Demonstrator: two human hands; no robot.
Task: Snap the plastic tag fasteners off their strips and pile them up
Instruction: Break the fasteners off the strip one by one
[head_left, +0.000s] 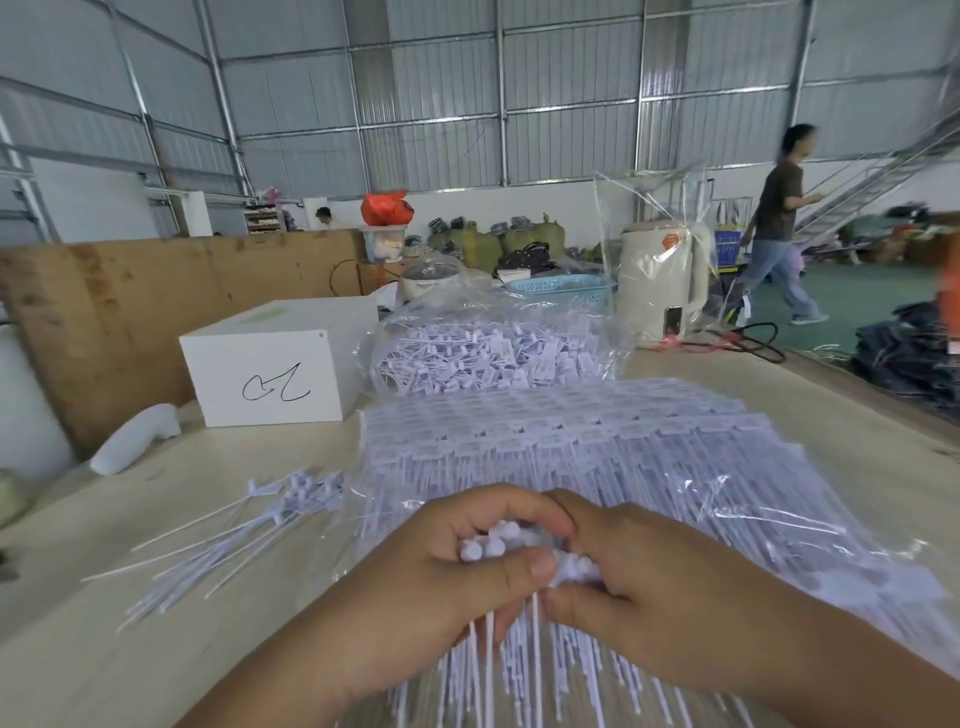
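Both hands (519, 566) grip fasteners (498, 540); white box (270, 374) bears illegible scrawl.

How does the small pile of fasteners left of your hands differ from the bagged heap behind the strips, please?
The small pile lies loose and fanned on the bare table; the bagged heap sits inside clear plastic. The small pile holds few fasteners, the bagged heap many. Both are white plastic.
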